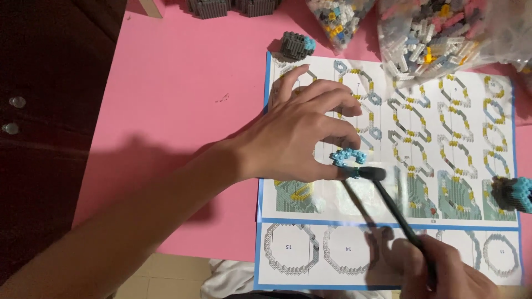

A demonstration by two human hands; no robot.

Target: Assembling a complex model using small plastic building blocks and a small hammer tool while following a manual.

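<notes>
My left hand (299, 133) reaches over the instruction sheet (454, 138) and pinches a small ring of light blue tiny bricks (348, 158) between thumb and forefinger. At the bottom right, my right hand (438, 274) grips a thin black tool (393, 207) whose flat head touches the blue ring from below. The ring hovers just above the sheet's middle.
Clear bags of mixed tiny bricks (443, 33) lie at the top right. A small grey and blue block piece (295, 45) sits by the sheet's top left corner, another (512, 194) at the right edge. The pink table (177, 88) ends at a dark cabinet on the left.
</notes>
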